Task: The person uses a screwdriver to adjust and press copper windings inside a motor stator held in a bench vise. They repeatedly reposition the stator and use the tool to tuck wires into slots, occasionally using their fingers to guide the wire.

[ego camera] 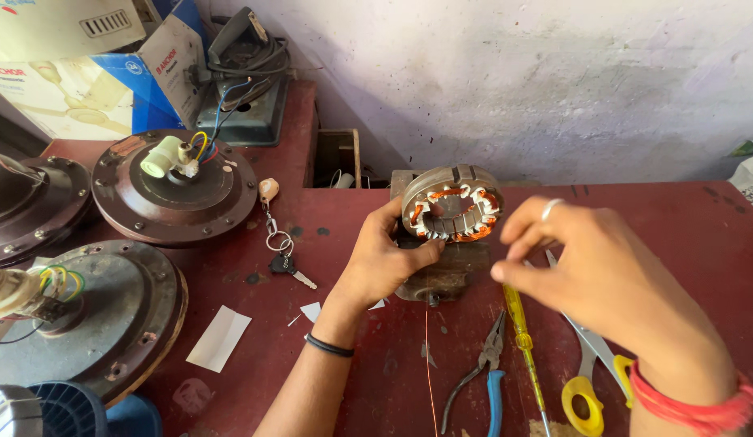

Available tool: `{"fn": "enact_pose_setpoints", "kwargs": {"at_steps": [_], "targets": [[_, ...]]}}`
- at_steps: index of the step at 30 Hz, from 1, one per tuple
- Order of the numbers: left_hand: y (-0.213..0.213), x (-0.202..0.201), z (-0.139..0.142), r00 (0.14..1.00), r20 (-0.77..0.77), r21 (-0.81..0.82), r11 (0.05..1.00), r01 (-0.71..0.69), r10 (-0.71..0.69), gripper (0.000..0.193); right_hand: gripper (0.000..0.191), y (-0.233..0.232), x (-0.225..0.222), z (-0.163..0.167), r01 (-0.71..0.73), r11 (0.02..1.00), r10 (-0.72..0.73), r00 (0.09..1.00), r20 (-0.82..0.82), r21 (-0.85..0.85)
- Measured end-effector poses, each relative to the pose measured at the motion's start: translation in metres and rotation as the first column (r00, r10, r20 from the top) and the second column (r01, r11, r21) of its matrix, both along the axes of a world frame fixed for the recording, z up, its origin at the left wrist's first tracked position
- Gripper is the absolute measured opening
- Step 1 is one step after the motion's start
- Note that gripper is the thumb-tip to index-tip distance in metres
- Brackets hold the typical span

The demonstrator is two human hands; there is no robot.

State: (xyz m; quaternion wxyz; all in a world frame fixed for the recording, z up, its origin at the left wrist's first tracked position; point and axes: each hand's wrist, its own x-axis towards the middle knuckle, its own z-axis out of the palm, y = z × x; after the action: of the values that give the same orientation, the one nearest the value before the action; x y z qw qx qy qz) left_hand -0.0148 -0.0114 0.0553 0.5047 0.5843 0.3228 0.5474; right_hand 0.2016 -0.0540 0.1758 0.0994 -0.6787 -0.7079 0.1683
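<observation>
A round metal stator (452,212) with copper windings sits tilted on a grey metal block (441,271) at the middle of the red table (692,235). My left hand (382,260) grips the stator's left rim, thumb under its lower edge. My right hand (591,271) hovers just right of it, a ring on one finger, thumb and fingertips pinched together; whether they hold the wire I cannot tell. A thin copper wire (429,364) runs down from the block toward the table's front edge.
Blue-handled pliers (482,380), a yellow screwdriver (524,340) and yellow-handled scissors (587,376) lie in front of the block. Keys on a ring (281,251) and paper scraps (220,337) lie left. Brown fan motor housings (174,188) and cardboard boxes (93,73) fill the left side.
</observation>
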Motion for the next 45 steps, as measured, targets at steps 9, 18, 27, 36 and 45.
{"fn": "enact_pose_setpoints", "kwargs": {"at_steps": [9, 18, 27, 36, 45], "targets": [[0.002, -0.003, 0.000, 0.997, 0.058, 0.000, 0.999, 0.052, -0.052, 0.043, 0.049, -0.002, -0.040, -0.036, -0.488, 0.863, 0.453, 0.861, -0.230, -0.128], [0.000, -0.005, 0.004, 0.999, 0.024, -0.004, 0.999, 0.046, -0.046, 0.043, 0.020, -0.005, -0.056, -0.023, -0.491, 0.869, 0.495, 0.858, -0.138, 0.064], [-0.001, -0.003, 0.005, 1.000, -0.027, -0.004, 1.000, -0.006, 0.006, 0.039, 0.013, -0.029, -0.058, -0.031, -0.630, 0.737, 0.669, 0.731, -0.131, 0.246], [-0.005, -0.001, 0.012, 0.999, -0.042, 0.022, 1.000, -0.013, 0.014, 0.036, 0.017, -0.049, -0.068, -0.027, -0.642, 0.748, 0.638, 0.766, -0.084, -0.169], [-0.006, -0.004, 0.015, 0.994, -0.104, -0.024, 0.999, -0.023, 0.020, 0.037, 0.015, -0.045, -0.058, -0.020, -0.727, 0.655, 0.641, 0.679, -0.359, -0.205]]}}
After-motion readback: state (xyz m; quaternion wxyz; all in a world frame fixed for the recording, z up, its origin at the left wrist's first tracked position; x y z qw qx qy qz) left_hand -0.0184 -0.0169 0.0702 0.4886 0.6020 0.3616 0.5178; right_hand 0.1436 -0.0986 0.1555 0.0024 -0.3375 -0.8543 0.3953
